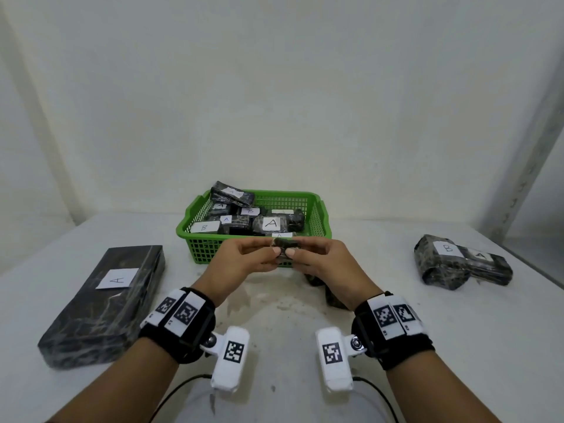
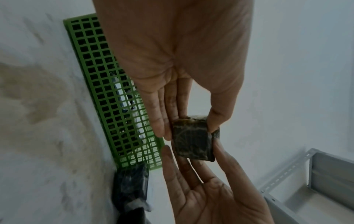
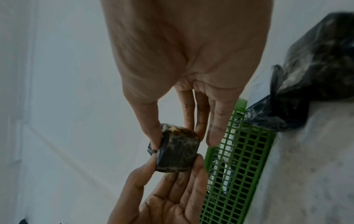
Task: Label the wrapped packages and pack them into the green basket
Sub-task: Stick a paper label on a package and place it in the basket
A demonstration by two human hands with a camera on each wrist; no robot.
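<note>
A small dark marbled wrapped package [image 1: 285, 244] is pinched between thumb and fingertips of both the left hand [image 1: 244, 261] and the right hand [image 1: 328, 264], just above the near rim of the green plastic mesh basket [image 1: 319, 222], which is set mid-bench and filled with packages labelled A and B.

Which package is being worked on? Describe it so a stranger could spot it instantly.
Start at the green basket in the middle of the table. Just in front of its near wall, the left hand and right hand pinch one small dark wrapped package in the air. Unlike its neighbours, it shows no white label.
</note>
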